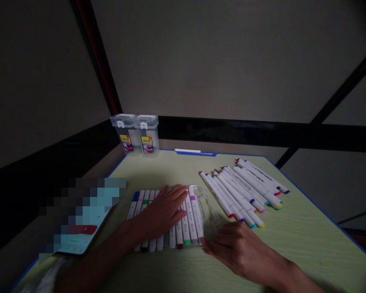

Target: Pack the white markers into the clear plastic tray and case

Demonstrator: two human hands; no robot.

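A row of white markers (196, 221) with coloured bands and ends lies side by side in a clear plastic tray (209, 209). Across the middle of this row rests my left hand (167, 209), palm down with fingers stretched out, covering several markers. My right hand (234, 248) has its fingers curled, with the fingertips at the lower end of the rightmost marker, by the tray's edge. What those fingers pinch, if anything, is hidden. To the right lies a loose spread of white markers (247, 183) with colourful ends, apart from both hands.
Two clear lidded cases (147, 134) with yellow labels stand at the back left. A white marker (187, 151) lies by a blue strip (198, 154) at the table's far edge. On the left is a tablet-like screen (76, 240), partly blurred. Blue edging borders the pale green table (308, 240).
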